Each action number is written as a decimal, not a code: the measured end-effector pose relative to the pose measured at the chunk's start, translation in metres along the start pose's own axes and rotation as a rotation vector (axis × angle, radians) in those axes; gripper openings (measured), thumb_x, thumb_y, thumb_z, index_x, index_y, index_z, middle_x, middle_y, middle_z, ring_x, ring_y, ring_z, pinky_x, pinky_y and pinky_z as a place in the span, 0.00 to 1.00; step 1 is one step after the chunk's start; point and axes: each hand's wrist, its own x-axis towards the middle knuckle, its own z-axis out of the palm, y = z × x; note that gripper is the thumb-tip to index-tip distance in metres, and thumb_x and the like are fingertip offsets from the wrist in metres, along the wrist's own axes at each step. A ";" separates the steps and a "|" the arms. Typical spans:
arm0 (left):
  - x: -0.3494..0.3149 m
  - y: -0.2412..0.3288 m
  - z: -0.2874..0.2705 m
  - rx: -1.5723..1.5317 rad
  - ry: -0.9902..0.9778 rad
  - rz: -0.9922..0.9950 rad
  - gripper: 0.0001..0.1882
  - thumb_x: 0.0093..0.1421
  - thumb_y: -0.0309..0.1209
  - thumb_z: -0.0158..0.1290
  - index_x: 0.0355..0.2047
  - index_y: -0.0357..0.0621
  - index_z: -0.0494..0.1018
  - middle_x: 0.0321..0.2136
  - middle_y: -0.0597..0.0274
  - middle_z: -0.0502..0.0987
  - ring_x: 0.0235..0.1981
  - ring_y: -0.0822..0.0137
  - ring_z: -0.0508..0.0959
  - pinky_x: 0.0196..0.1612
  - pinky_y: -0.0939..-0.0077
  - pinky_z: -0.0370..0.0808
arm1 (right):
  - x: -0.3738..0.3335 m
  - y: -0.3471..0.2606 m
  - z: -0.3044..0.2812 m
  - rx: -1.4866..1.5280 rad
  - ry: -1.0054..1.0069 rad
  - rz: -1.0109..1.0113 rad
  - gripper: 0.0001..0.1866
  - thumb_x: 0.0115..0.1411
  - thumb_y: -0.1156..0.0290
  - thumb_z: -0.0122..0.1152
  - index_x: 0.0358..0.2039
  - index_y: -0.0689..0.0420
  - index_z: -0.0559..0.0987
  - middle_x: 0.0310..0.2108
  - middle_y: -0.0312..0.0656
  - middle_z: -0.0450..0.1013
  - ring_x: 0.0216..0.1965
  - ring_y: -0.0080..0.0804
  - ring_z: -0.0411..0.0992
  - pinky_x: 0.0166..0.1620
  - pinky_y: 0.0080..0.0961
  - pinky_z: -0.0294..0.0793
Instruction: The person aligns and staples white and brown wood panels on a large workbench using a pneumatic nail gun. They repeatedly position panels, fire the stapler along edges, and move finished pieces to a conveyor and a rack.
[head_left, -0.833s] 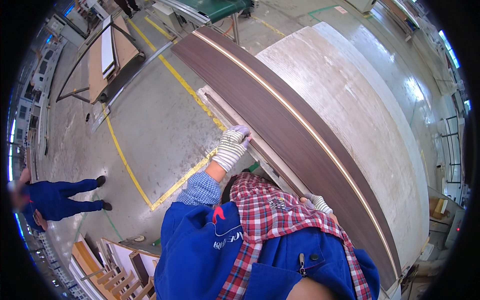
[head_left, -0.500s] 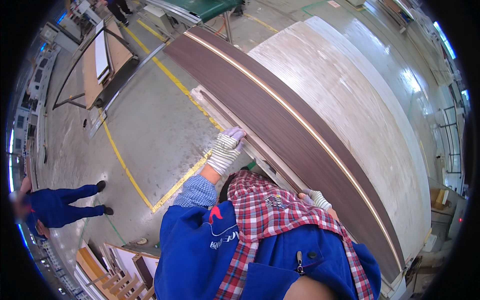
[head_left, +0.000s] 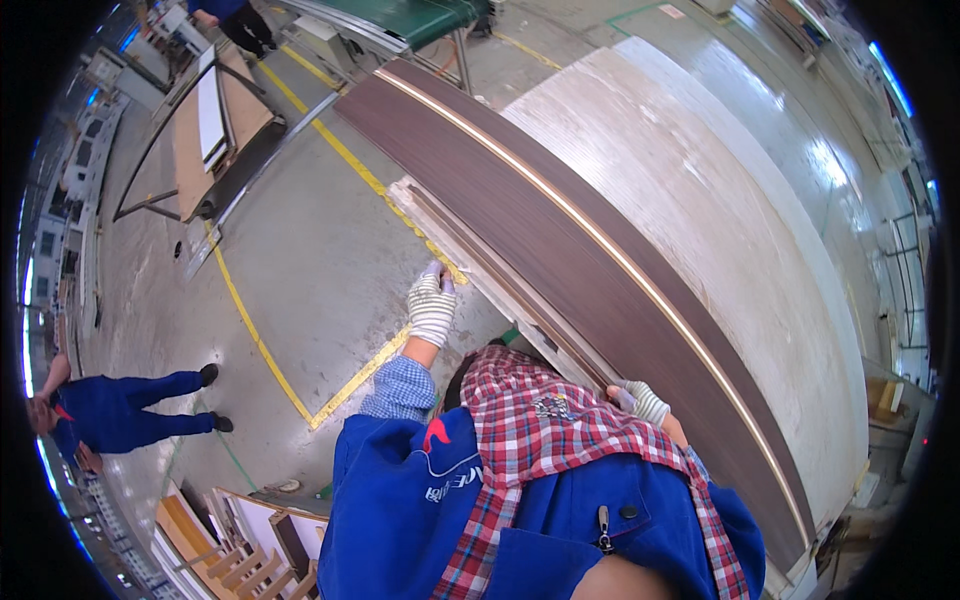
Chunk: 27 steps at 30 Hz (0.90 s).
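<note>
A long dark brown wood-grain panel (head_left: pixel 540 235) with a pale lengthwise stripe (head_left: pixel 560 192) lies diagonally in front of me. Along its near edge run a narrow brown strip (head_left: pixel 515 300) and a pale ledge (head_left: pixel 470 262). My left hand (head_left: pixel 432 308), in a striped glove with lilac fingertips, is raised just left of the ledge, apart from the panel. Its fingers are drawn together; whatever may be between them is too small to make out. My right hand (head_left: pixel 640 400), gloved with bare fingertips, has its fingers closed at the near edge beside the strip. What they grip is hidden.
Pale boards (head_left: pixel 690 190) extend beyond the brown panel. A cart with boards (head_left: pixel 205 140) stands at the far left, near a green-topped conveyor (head_left: pixel 410 20). One person in blue (head_left: pixel 130 405) is at the left; another (head_left: pixel 240 20) is at the back. Wooden pieces (head_left: pixel 240 540) lie lower left.
My left hand has come off the panel's near edge and moved a little left, its fingers drawn together. My right hand stays at the edge. The view has shifted slightly.
</note>
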 end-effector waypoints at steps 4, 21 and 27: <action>-0.003 0.009 0.009 -0.337 0.069 0.033 0.10 0.54 0.27 0.56 0.36 0.38 0.72 0.30 0.56 0.75 0.32 0.64 0.75 0.38 0.72 0.73 | 0.004 0.003 -0.006 0.063 -0.061 0.063 0.28 0.61 0.46 0.51 0.32 0.62 0.81 0.20 0.35 0.71 0.26 0.24 0.67 0.32 0.25 0.67; 0.107 -0.019 -0.004 -0.396 0.436 -0.179 0.12 0.61 0.35 0.48 0.40 0.39 0.70 0.30 0.52 0.75 0.31 0.61 0.75 0.39 0.69 0.72 | 0.013 0.029 0.004 0.291 0.044 0.149 0.22 0.61 0.52 0.56 0.31 0.62 0.79 0.25 0.33 0.73 0.29 0.22 0.66 0.34 0.25 0.68; 0.100 0.029 -0.041 -0.042 0.518 0.115 0.15 0.56 0.37 0.50 0.39 0.40 0.72 0.33 0.46 0.75 0.35 0.48 0.76 0.39 0.58 0.73 | 0.007 0.035 0.019 0.022 0.161 -0.113 0.25 0.61 0.50 0.55 0.43 0.61 0.76 0.33 0.39 0.77 0.35 0.24 0.72 0.39 0.26 0.72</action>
